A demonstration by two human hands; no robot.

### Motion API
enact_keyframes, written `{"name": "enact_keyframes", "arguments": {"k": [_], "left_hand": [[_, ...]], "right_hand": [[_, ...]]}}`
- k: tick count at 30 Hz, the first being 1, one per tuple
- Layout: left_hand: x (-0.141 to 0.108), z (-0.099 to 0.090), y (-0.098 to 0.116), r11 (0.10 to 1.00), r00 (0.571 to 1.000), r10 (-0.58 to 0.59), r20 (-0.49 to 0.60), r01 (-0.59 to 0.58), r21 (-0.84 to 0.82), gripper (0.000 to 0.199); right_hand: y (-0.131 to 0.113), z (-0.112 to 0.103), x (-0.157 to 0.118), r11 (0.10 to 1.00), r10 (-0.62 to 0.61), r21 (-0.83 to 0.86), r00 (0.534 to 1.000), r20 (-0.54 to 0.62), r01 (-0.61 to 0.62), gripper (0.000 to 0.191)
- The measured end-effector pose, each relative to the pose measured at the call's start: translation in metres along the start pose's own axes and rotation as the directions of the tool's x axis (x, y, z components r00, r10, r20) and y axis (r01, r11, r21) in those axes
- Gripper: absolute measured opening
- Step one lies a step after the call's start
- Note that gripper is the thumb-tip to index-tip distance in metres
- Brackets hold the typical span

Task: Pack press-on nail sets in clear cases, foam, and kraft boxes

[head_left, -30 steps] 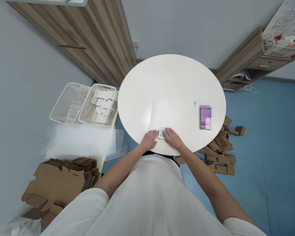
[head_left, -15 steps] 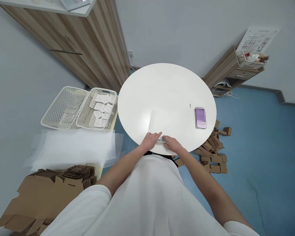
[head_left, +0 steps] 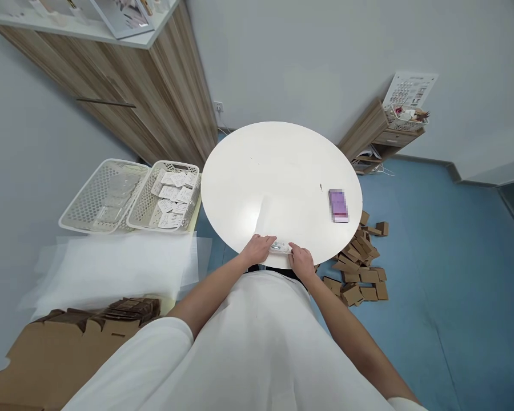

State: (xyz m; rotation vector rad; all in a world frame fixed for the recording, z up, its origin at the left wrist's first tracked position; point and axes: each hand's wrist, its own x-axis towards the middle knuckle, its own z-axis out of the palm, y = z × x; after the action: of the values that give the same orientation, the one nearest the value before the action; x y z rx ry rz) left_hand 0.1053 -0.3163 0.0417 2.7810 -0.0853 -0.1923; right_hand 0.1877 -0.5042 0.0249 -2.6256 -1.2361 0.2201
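Near the front edge of the round white table [head_left: 282, 154], a small clear plastic box [head_left: 279, 247] with tiny light contents lies between my hands. A thin translucent white sheet [head_left: 264, 217] stretches away from it across the tabletop. My left hand [head_left: 257, 250] is closed at the box's left end, its fingers resting along the far side. At the right end, my right hand [head_left: 302, 261] grips with curled fingers; the thumb is mostly hidden.
A purple box [head_left: 338, 205] sits on the table's right side. To the left stand a basket of white cards [head_left: 132, 217], a basket of clear boxes [head_left: 68, 205], white sheets [head_left: 120, 262] and flat cardboard [head_left: 68, 354]. Small brown boxes [head_left: 370, 277] cover floor at right.
My right hand has shifted to the right end of the clear box, so more of the box shows between my hands. The camera view has tilted and shifted slightly.
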Motion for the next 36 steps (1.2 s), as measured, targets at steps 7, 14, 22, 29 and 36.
{"name": "enact_keyframes", "arguments": {"k": [7,14,22,29,36], "left_hand": [[-0.004,0.002,0.005,0.998,1.0,-0.021,0.013,0.02,0.054,0.029],[-0.005,-0.009,0.004,0.998,0.997,-0.012,0.071,0.017,-0.062,0.022],[-0.005,-0.016,-0.006,0.902,0.981,-0.112,0.156,0.166,-0.399,0.033],[0.013,-0.009,-0.017,0.786,0.953,-0.221,0.207,0.3,-0.541,0.032],[0.008,-0.016,-0.005,0.965,0.963,-0.25,-0.095,0.24,-0.107,0.035]], "right_hand": [[-0.004,-0.009,0.009,0.994,0.044,0.098,0.998,0.046,-0.049,0.031],[-0.009,-0.011,0.001,0.969,-0.024,0.247,0.999,0.029,0.016,0.026],[-0.005,-0.024,0.011,0.944,0.073,0.314,0.992,0.107,-0.103,0.03],[0.001,-0.031,0.043,0.896,0.182,0.342,0.937,0.298,-0.282,0.024],[0.012,-0.013,0.052,0.843,0.204,0.435,0.936,0.288,-0.317,0.018]]}}
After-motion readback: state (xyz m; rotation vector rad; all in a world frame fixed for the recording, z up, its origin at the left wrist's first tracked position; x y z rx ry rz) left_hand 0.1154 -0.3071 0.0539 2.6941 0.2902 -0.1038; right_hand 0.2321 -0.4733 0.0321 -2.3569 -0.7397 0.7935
